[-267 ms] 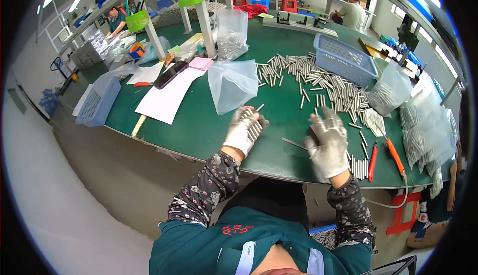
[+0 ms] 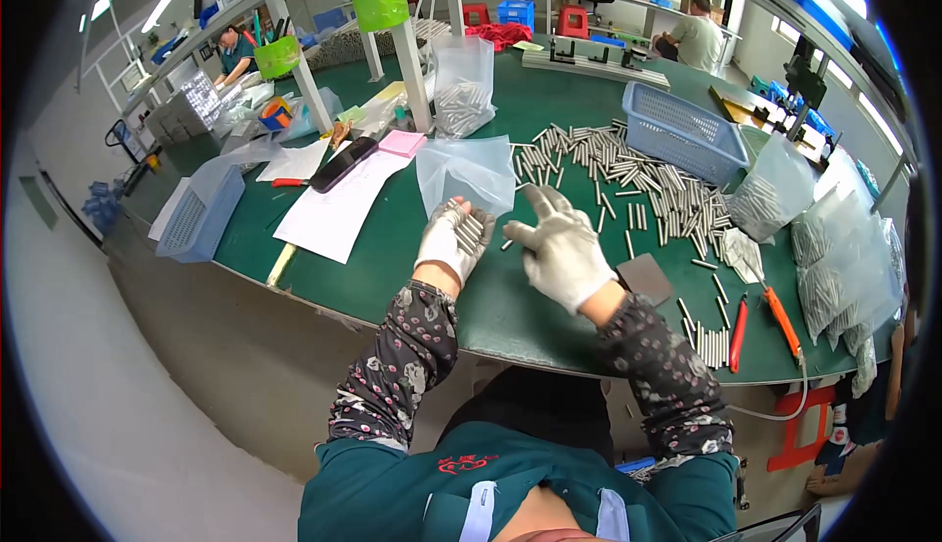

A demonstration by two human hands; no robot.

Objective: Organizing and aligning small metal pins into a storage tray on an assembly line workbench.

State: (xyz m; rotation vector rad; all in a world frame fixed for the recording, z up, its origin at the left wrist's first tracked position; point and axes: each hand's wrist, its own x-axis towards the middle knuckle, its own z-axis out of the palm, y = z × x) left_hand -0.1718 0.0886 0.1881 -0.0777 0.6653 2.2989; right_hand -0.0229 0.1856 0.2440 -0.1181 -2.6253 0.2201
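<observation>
My left hand [image 2: 444, 248], in a white glove with bare fingertips, is closed around several short metal pins [image 2: 474, 232] lying side by side in it. Just beyond it, a clear plastic bag [image 2: 467, 171] rests on the green table. My gloved right hand [image 2: 564, 256] hovers to the right of the bag, fingers spread, with nothing visible in it. A single pin [image 2: 507, 244] shows by its thumb side. Behind my right wrist lies a dark flat square piece [image 2: 645, 278]. A large heap of loose pins [image 2: 677, 189] spreads across the table beyond my right hand.
A blue basket [image 2: 684, 130] stands behind the heap. Filled bags [image 2: 844, 248] sit at the right, near an orange-handled corded tool [image 2: 780, 316], a red-handled tool [image 2: 739, 333] and a row of pins [image 2: 712, 348]. Left are papers [image 2: 329, 213], a phone [image 2: 343, 164] and another basket [image 2: 201, 216].
My right hand has moved left, away from the dark square piece, toward the left hand and the bag. My left hand has shifted slightly left, still holding pins.
</observation>
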